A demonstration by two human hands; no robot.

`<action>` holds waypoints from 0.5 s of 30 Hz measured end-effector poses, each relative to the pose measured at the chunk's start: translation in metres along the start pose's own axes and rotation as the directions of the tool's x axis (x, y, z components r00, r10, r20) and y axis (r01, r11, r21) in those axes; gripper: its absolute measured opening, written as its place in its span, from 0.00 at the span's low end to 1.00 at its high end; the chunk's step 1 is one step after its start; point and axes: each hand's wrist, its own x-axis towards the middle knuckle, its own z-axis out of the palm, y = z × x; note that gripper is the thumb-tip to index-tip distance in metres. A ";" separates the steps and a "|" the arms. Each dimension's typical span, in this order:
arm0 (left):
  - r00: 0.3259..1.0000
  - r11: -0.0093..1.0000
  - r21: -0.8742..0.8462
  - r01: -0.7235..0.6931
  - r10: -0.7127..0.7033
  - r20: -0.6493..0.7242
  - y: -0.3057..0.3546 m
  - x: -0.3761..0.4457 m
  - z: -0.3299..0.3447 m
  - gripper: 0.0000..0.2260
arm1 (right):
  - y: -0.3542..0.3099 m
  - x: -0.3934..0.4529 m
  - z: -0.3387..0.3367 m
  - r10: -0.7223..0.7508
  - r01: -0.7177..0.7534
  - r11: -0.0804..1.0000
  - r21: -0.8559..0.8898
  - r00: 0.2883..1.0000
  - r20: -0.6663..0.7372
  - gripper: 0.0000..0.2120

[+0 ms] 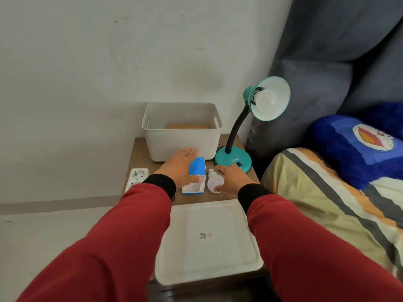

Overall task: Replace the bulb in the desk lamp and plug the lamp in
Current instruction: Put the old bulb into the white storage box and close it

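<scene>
Beside a bed, a small wooden worktop (pixel 250 171) carries a teal desk lamp (pixel 234 159) with a bulb (pixel 266 99) fitted in its shade. Left hand (pixel 180 166) rests flat and open on a blue-and-white bulb box (pixel 195 175). Right hand (pixel 232 178) curls loosely around a loose bulb (pixel 214 181) lying on the worktop. A white power strip (pixel 136 177) lies at the left edge.
</scene>
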 end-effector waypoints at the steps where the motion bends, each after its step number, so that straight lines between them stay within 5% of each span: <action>1: 1.000 1.000 0.019 -0.016 0.016 0.013 0.001 0.004 0.002 0.40 | 0.002 0.004 0.005 -0.001 0.001 1.000 0.009 1.000 0.007 0.35; 8: 0.992 0.994 0.089 -0.071 0.061 0.107 0.001 0.018 0.017 0.30 | 0.006 0.022 0.027 -0.032 0.032 0.999 0.039 0.999 0.005 0.32; 15: 0.994 0.996 0.075 -0.050 0.042 0.103 0.000 0.017 0.019 0.30 | 0.006 0.024 0.023 -0.017 0.021 0.994 0.105 0.999 -0.038 0.24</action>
